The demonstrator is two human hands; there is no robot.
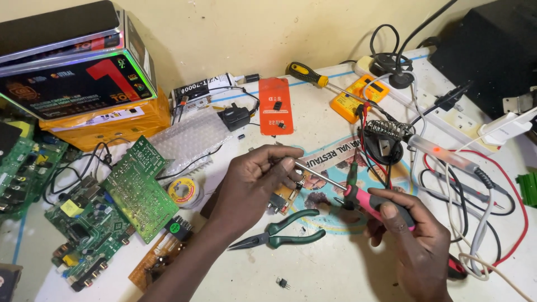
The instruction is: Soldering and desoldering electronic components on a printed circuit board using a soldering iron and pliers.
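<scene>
Head view: orange card (276, 106) beyond both hands (254, 182) (411, 235), pink screwdriver (358, 197).

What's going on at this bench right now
A person sits at a cluttered electronics bench. The right hand grips a pink-handled screwdriver whose metal shaft runs toward the left hand, which pinches its tip end above a small board. Green-handled pliers lie just below the hands. A soldering iron rests in its coil stand, and green circuit boards lie at the left.
</scene>
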